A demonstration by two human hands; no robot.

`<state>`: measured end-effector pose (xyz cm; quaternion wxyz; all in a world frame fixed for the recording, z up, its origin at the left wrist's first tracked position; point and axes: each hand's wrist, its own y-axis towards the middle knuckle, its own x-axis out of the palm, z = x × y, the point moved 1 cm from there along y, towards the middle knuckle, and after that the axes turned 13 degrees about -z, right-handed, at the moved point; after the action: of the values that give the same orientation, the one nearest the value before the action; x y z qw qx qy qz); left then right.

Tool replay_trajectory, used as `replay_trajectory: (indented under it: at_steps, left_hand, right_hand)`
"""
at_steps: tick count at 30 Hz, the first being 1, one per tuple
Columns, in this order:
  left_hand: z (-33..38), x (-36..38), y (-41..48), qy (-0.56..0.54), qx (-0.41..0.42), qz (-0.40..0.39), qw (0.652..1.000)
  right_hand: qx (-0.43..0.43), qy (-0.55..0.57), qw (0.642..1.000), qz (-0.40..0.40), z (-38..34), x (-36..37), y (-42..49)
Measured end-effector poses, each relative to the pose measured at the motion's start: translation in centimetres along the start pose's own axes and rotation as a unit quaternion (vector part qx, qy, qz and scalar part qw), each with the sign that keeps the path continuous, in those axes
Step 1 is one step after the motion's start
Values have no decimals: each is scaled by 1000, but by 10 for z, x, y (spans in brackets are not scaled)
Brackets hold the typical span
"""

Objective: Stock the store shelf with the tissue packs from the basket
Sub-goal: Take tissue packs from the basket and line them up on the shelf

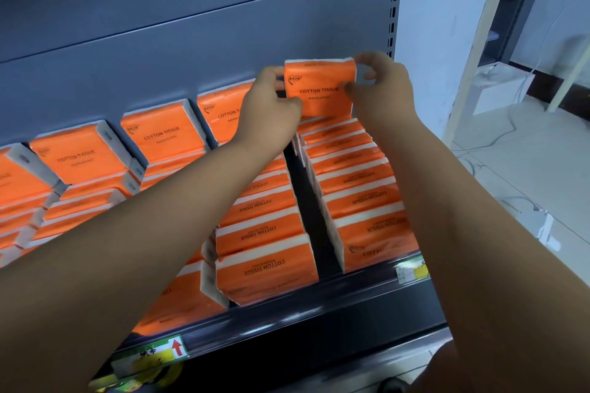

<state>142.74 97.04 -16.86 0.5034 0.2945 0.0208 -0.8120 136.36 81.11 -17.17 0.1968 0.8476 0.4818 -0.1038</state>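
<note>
An orange "COTTON TISSUE" pack (319, 86) stands upright at the back of the rightmost row, above the packs lying there. My left hand (271, 105) grips its left edge. My right hand (383, 86) pinches its right edge between thumb and fingers. Several rows of the same orange packs (265, 233) fill the dark shelf (287, 325). The basket is out of view.
A grey back panel (191, 41) rises behind the packs, with a slotted upright (393, 9) at the right end. A dark gap (306, 201) separates the two right rows. Price tags (150, 356) sit on the shelf's front rail. White boxes and cables lie on the floor at right.
</note>
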Motion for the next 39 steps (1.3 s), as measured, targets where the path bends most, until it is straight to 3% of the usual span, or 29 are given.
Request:
replay_trajectory:
  at_steps: [5, 17, 33, 39]
  left_hand:
    - [-7, 2, 2, -30, -14, -1, 999]
    - [-13, 8, 6, -58, -42, -20, 997]
    - [-16, 13, 5, -60, -52, -24, 997]
    - [-10, 10, 0, 27, -53, -7, 998]
  right_hand:
    - [22, 13, 995, -96, -4, 4, -3]
    - [21, 2, 976, -218, -6, 3, -6]
    - [52, 8, 972, -231, 3, 5, 7]
    - [44, -65, 989, -126, -22, 10, -5]
